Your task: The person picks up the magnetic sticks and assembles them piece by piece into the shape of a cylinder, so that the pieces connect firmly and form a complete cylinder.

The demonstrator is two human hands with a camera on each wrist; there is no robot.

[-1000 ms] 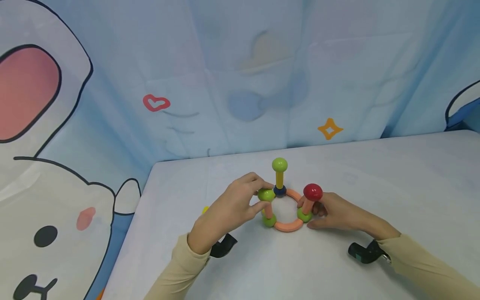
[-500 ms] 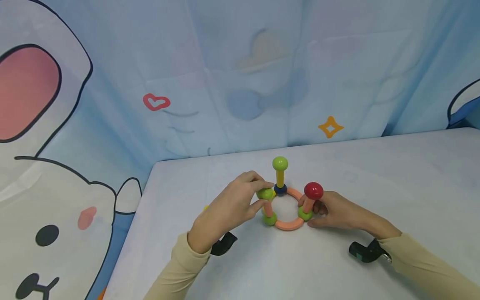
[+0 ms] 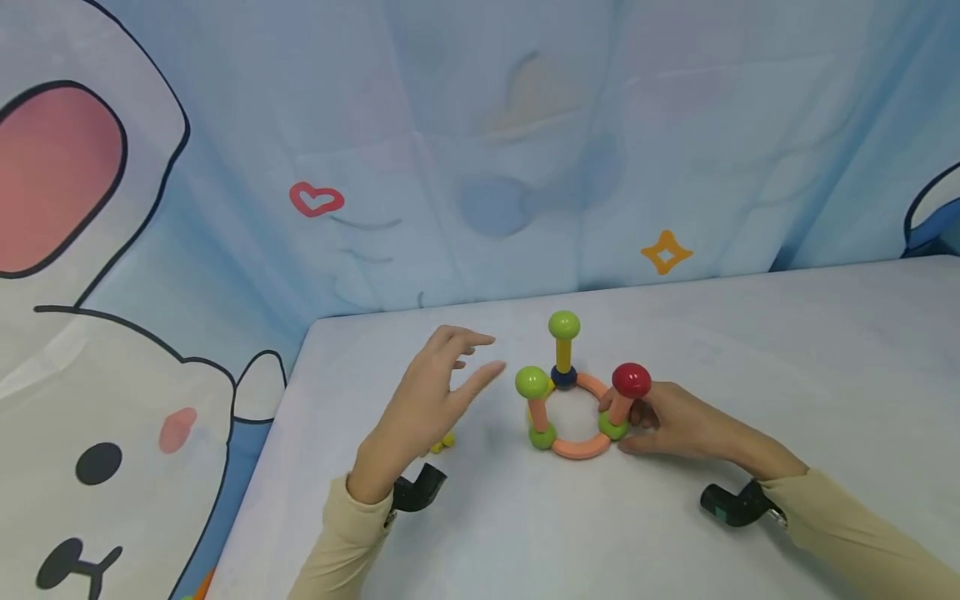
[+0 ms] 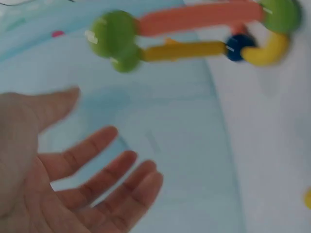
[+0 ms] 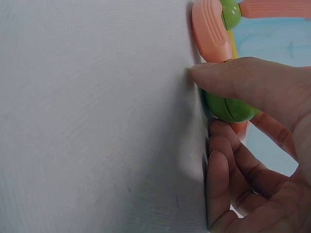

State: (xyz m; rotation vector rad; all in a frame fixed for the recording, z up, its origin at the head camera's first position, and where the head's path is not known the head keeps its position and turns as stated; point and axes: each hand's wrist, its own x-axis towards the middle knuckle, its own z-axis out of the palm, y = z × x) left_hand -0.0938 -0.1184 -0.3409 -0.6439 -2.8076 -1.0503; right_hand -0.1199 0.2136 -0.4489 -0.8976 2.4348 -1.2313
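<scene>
A ring-shaped toy of curved rods and ball joints lies on the table, with three posts standing up from it. Two posts end in green balls, and the right one carries a red ball. My right hand pinches the green joint under the red-topped post, thumb on one side and fingers on the other. To the left of the ring, my left hand hangs in the air, fingers apart and holding nothing. In the left wrist view the toy's salmon rod appears above that hand.
Small yellow pieces lie on the white tabletop, partly hidden behind the left wrist. A printed blue curtain hangs along the table's back edge. Each wrist wears a black camera.
My left hand has let go of the left green-topped post and drawn back to the left, its fingers spreading. My right hand keeps its grip at the red-topped post's base.
</scene>
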